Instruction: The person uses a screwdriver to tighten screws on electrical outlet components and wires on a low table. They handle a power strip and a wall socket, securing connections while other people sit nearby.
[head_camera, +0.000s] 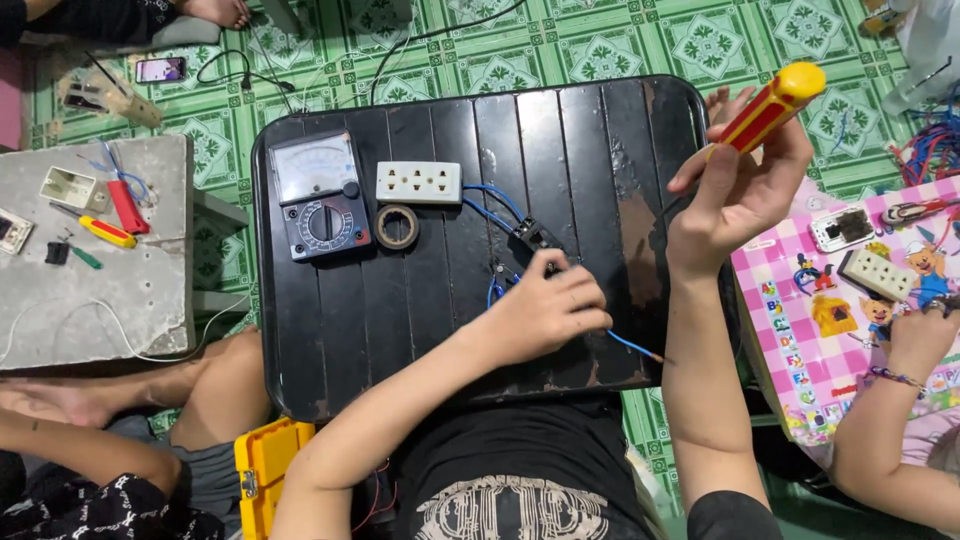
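Note:
My left hand (545, 310) rests on the black tray table (400, 330), its fingers closed on a small black electrical part (536, 238) joined by blue wires (490, 205) to a white outlet strip (418, 182). My right hand (735, 195) is raised over the table's right edge. It grips a red and yellow screwdriver (770, 100) by the handle. A roll of tape (397, 226) lies beside an analog multimeter (318, 195) at the table's back left.
A grey slab (100, 300) at left carries a small screwdriver (107, 232), a red tool and a white box. A pink cartoon-printed table (830, 350) at right holds an outlet (876, 272); another person's hand (920, 335) rests there. A yellow box (265, 470) sits below.

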